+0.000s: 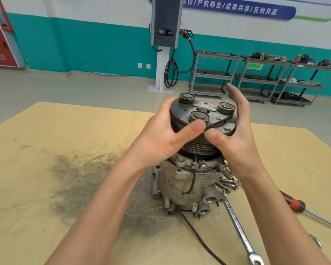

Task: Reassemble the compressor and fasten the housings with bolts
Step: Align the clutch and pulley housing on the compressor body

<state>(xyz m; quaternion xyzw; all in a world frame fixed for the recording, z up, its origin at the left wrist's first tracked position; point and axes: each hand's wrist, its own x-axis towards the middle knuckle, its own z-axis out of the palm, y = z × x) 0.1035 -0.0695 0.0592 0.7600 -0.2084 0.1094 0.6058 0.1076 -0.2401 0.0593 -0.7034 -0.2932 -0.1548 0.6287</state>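
My left grip [161, 134] and right grip [235, 131] both grasp the pulley and clutch plate [203, 115], one on each side, thumbs meeting on its near rim; the right fingers are extended behind the far rim. The plate is tilted toward me and sits on top of the compressor body [187, 184], which stands upright directly below my grips on the surface [46, 178].

Writing: the combination wrench [239, 228], lying below and right of my right grip, is stamped "10" near the compressor and "12" toward the near end; its brand lettering is not legible to me. A faded label on the compressor body cannot be read. A blue wall banner [239, 8] far beyond my grips carries Chinese characters.

Loose bolts [227, 183] lie just beside the compressor, under my right wrist. A red-handled screwdriver [294, 204] lies further right, near the right edge of the surface. A black cable [197, 234] runs from the compressor base toward me.

Left of my left grip the surface is open, stained dark. Its far edge lies just beyond my grips.
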